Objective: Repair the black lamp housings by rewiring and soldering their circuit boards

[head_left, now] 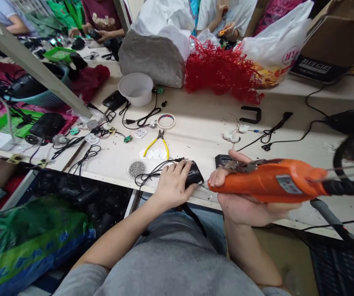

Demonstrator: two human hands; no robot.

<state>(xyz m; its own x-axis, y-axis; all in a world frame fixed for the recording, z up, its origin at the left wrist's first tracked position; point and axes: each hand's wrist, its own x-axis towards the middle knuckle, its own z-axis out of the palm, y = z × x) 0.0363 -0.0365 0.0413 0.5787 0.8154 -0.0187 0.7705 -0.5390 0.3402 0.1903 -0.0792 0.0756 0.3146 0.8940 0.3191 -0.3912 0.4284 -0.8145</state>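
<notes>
The left hand [172, 185] lies closed over the black housing [194, 174] at the near edge of the desk [201, 131], pressing it down. The right hand [241, 201] is wrapped around the orange power screwdriver [269, 181], whose tip is just beside the housing. I think the tip is best held straight, with the housing pinned firmly.

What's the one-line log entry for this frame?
left hand: holding black housing | right hand: gripping orange electric screwdriver, tip by housing | yellow pliers: untouched
</notes>
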